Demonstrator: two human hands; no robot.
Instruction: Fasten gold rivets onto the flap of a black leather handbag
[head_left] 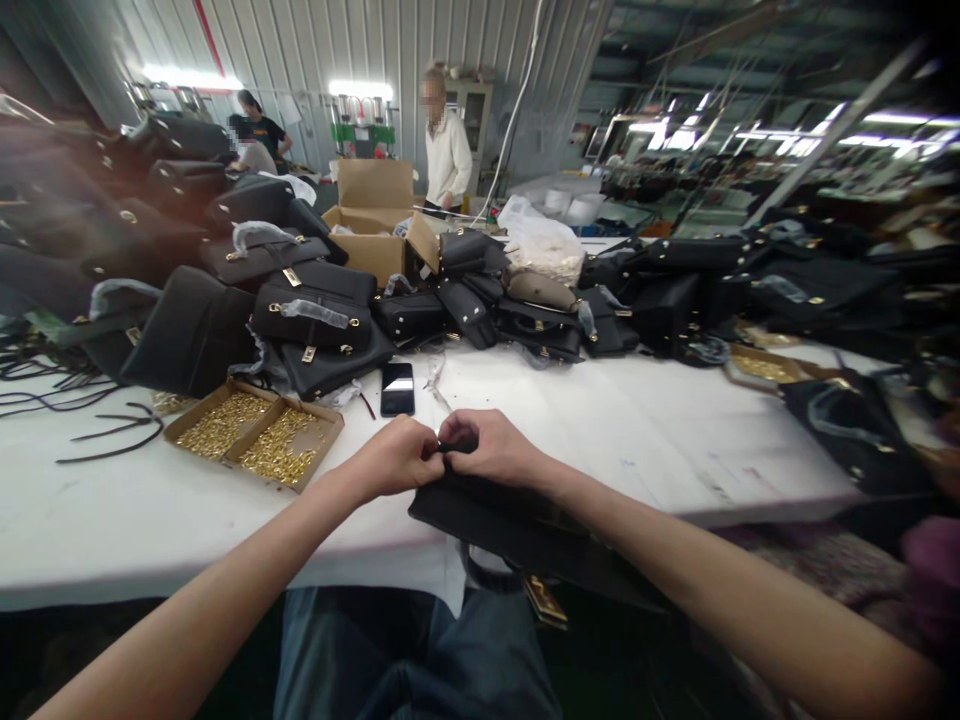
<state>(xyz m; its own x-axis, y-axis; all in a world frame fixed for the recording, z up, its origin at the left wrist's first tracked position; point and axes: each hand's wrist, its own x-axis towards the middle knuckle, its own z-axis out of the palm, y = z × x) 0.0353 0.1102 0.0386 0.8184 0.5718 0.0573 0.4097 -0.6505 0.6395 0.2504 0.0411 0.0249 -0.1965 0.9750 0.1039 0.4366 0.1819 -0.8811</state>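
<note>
A black bag [510, 525] lies over the table's front edge and above my lap, its upper part under my hands. My left hand [401, 455] is closed, thumb and fingertips pinched at a small dark end of the bag. Touching the same spot from the right, my right hand [491, 447] curls its fingers round a dark part of the bag. Whatever small piece sits between the fingertips is too small to make out. Just beyond my left hand lies a black phone [397, 390].
A divided cardboard tray [251, 432] of small gold metal parts is at the left on the white table [600, 430]. Black bags [319, 310] are heaped along the back, near an open carton [371, 225]. A person in white [448, 155] stands beyond.
</note>
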